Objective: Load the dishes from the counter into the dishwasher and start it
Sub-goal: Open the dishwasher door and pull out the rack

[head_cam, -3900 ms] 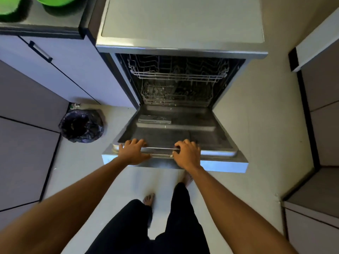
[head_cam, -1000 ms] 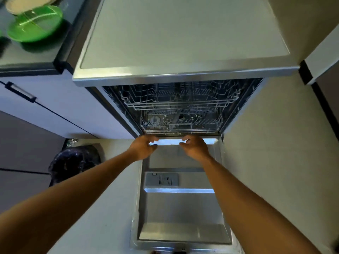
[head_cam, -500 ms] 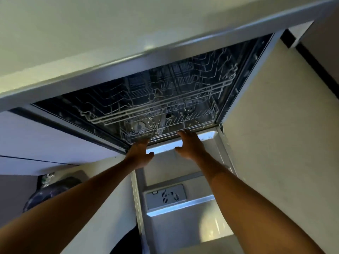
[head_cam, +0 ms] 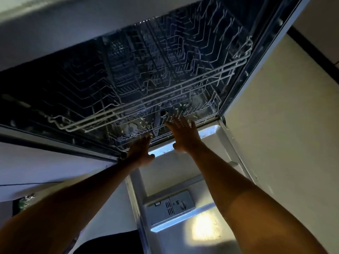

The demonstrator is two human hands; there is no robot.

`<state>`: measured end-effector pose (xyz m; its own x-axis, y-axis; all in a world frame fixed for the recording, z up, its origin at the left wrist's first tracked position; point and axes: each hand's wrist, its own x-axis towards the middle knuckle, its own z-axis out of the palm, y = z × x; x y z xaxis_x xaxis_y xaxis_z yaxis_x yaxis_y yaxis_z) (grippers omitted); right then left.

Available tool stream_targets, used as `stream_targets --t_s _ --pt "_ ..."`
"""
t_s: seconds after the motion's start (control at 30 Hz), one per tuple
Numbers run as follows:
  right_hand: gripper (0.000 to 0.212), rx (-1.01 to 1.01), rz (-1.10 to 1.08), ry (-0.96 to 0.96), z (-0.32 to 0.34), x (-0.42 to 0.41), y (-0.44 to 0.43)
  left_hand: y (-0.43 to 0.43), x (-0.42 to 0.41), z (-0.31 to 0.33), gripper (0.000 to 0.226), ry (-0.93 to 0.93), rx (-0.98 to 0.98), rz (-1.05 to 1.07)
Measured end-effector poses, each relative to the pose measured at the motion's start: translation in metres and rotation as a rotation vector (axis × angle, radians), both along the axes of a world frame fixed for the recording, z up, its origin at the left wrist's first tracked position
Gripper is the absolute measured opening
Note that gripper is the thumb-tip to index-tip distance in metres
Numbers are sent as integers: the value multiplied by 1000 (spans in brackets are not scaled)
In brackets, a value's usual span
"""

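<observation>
Both arms are stretched forward and nearly straight, forearms converging on the mouth of the dishwasher (head_cam: 270, 45). The left hand (head_cam: 140, 152) is palm down at the front lip of the lower rack (head_cam: 201, 110), thumb out to the right. Its fingers (head_cam: 145, 140) run in among the wires, the tips lost in shadow, so I cannot tell whether they hook the rack or only lie on it. The right hand (head_cam: 184, 136) sits a little farther in, palm down and flat, its fingers (head_cam: 172, 123) straight and fanned apart, their tips over the rack's front wires. It holds nothing. The dishwasher stands under a pale top panel, its opening facing the person. The door (head_cam: 183, 173) is dropped flat, inner face up, its long axis running from the opening back toward the person. The detergent dispenser (head_cam: 170, 206) lies on the door between the forearms. The upper rack (head_cam: 146, 99) sits inside the tub, its front rail slanting across the view, low left to high right. Pale floor (head_cam: 284, 125) lies right of the door, and a light cabinet front (head_cam: 45, 167) is on the left.
</observation>
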<state>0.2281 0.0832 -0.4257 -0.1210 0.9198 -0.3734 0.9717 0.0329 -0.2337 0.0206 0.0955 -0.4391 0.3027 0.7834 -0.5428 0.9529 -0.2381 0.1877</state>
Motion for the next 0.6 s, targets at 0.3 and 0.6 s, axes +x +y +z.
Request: stream_targets --t_s 0.3,0.6 --pt "69 8 -68 47 4 -5 2 -19 6 -2 89 22 -50 -12" --pt "64 -80 -80 138 8 11 -69 -76 18 11 89 53 -207 48"
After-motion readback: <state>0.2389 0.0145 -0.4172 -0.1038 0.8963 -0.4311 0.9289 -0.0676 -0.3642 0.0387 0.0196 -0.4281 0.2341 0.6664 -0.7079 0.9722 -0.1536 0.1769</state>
